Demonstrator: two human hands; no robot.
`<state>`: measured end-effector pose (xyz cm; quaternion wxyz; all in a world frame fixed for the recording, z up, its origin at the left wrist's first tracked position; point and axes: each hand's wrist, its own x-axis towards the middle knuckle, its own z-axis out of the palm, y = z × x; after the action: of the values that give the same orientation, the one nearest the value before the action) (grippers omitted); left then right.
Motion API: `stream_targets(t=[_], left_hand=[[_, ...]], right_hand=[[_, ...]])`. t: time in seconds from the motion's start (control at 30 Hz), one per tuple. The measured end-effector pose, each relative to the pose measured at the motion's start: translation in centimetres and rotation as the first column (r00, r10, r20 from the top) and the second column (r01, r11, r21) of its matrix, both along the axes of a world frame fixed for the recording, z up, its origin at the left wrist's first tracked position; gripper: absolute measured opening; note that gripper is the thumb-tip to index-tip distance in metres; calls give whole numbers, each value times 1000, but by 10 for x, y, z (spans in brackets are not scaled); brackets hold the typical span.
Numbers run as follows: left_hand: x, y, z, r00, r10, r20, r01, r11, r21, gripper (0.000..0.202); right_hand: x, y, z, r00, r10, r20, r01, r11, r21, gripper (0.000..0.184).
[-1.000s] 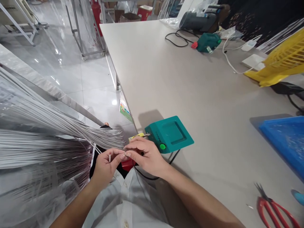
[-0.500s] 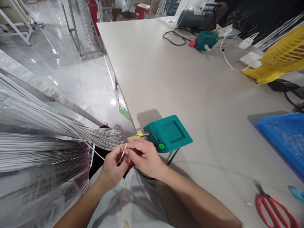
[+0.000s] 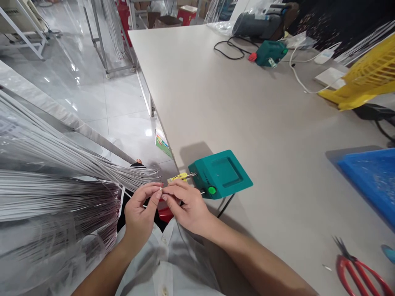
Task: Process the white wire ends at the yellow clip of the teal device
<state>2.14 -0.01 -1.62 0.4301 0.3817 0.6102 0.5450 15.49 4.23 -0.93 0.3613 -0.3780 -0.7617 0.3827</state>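
Head view, biggest things first: what's there?

"Your table [image 3: 262, 102] fills most of it, and on your left hangs a thick bundle of pale wires [image 3: 92, 158], its loose ends fanned out near the table's edge. A blue tray [image 3: 354, 157] sits far to your right. Just beyond your hands, at the table's near edge, stands a green box [image 3: 226, 170], and the red-handled cutters [image 3: 351, 258] lie well apart from it."

And the hands?

"Your left hand [image 3: 140, 209] pinches a small wire end [image 3: 161, 188] between thumb and forefinger, in front of your body. Your right hand [image 3: 189, 205] has thumb and forefinger drawn close together right beside it; whether they grip it too, I can't tell."

How far along?

"A reddish tip shows at that wire end, so you look partway through this one piece. It is too small to tell whether the tip is finished. Many ends in the bundle lie apart from your fingers, so I'd judge plenty is left, though I can't see which are done."
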Motion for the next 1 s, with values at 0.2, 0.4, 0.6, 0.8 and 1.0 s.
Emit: stream_targets(t=[0.2, 0.4, 0.6, 0.8, 1.0], left_hand=[[2, -5, -7, 999, -13, -32, 10, 996, -91, 11], [4, -4, -9, 998, -66, -2, 66, 996, -62, 9], [7, -4, -3, 974, -25, 223, 53, 992, -118, 8], [3, -3, 0, 968, -28, 251, 63, 989, -131, 9], [-3, -2, 2, 981, -99, 166, 125, 980, -155, 11]], right_hand=[[-1, 1, 3, 985, -156, -67, 153, 987, -52, 9], [-2, 1, 1, 986, -162, -50, 159, 986, -54, 12], [-2, 1, 2, 983, -158, -88, 149, 983, -102, 15], [2, 6, 1, 987, -142, -79, 134, 987, -94, 14], [13, 12, 8, 996, -30, -82, 27, 999, -42, 20]])
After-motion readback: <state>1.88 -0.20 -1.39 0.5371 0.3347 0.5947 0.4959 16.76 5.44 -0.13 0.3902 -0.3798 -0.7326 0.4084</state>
